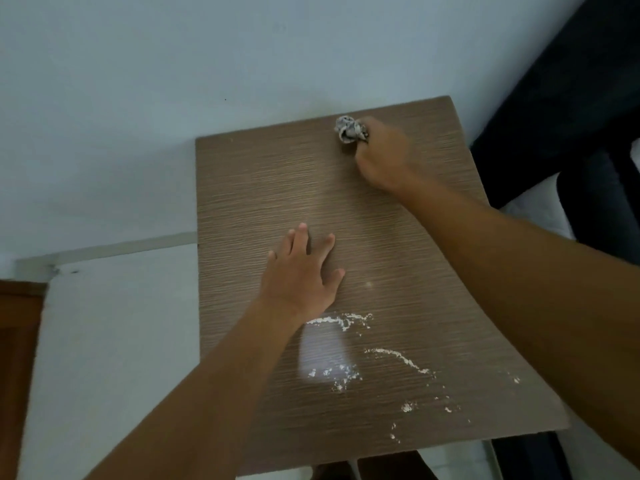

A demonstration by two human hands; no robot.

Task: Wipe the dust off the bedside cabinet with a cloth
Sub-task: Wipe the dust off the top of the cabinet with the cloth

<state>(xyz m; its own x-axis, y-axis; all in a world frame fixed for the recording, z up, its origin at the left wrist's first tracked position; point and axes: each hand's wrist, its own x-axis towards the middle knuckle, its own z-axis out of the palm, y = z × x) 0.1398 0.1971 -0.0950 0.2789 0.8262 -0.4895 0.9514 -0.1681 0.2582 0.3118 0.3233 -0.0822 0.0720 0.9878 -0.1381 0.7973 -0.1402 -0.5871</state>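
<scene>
A brown wood-grain bedside cabinet (398,237) is seen set against a pale blue-grey wall (173,64), with white dust (341,322) streaked over the near part of its top. A crumpled grey cloth (348,129) is gripped by the curled right hand (382,154) near the far right corner, jutting out beyond the fingers. The left hand (301,275) is laid flat at mid-top, fingers spread, well apart from the cloth.

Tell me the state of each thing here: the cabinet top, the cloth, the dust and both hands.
cabinet top: far part looks clean, near part dusty
cloth: crumpled, at the top's far right
dust: white streaks and specks, not yet wiped
left hand: flat on the top, fingers spread
right hand: grips the cloth
</scene>
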